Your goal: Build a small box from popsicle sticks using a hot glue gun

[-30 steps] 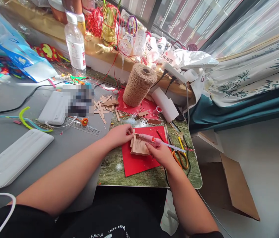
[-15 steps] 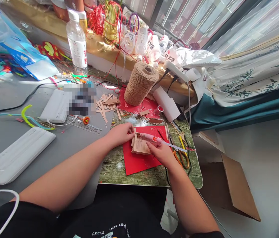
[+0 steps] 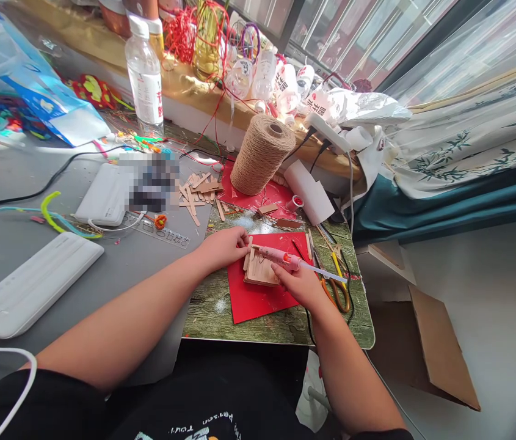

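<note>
A small box built of wooden craft sticks (image 3: pixel 261 273) sits on a red sheet (image 3: pixel 246 307). My left hand (image 3: pixel 226 247) has its fingers pinched at the box's upper left corner; the fingertips hide what lies between them. In my right hand (image 3: pixel 302 283) is a pink hot glue gun (image 3: pixel 278 256), held across the top of the box. Its tip points left to the same corner, close to my left fingers. A pale glue stick (image 3: pixel 328 275) juts from its back end to the right.
Loose craft sticks (image 3: pixel 199 192) lie in a pile behind my left hand. A large twine spool (image 3: pixel 262 156) stands at the back. Scissors (image 3: pixel 341 296) and a cable are right of the red sheet. A white power bank (image 3: pixel 33 284) and a water bottle (image 3: pixel 144 82) are on the left.
Both hands, the glue gun and the box look almost the same as before. The whole view has shifted very slightly.
</note>
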`<action>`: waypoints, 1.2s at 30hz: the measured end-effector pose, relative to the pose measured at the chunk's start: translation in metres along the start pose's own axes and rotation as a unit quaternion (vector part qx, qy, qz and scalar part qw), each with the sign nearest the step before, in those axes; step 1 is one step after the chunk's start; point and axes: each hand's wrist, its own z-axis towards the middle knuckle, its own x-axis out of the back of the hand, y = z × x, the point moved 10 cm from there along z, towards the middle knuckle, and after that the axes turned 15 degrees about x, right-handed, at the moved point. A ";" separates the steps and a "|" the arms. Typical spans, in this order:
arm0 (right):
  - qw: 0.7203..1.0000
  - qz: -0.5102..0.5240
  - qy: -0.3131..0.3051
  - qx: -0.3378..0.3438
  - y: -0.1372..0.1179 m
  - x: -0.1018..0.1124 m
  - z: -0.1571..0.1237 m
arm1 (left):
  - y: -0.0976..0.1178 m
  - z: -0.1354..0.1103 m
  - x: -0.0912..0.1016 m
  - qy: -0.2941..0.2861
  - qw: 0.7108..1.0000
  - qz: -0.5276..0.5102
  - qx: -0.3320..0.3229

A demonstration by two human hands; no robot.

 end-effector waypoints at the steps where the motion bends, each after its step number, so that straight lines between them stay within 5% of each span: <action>1: 1.000 0.004 -0.001 -0.004 0.002 -0.001 0.000 | 0.000 0.000 0.000 0.000 1.000 0.000 0.001; 17: 0.992 0.121 0.028 0.014 -0.014 0.008 -0.003 | 0.000 -0.001 0.001 -0.002 1.000 0.005 0.010; 24: 0.979 0.114 -0.093 0.141 -0.058 0.001 -0.025 | 0.001 -0.001 0.001 -0.004 1.000 0.003 0.004; 36: 0.986 0.074 -0.079 0.125 -0.055 -0.004 -0.040 | 0.002 -0.002 0.001 -0.002 1.000 0.023 0.012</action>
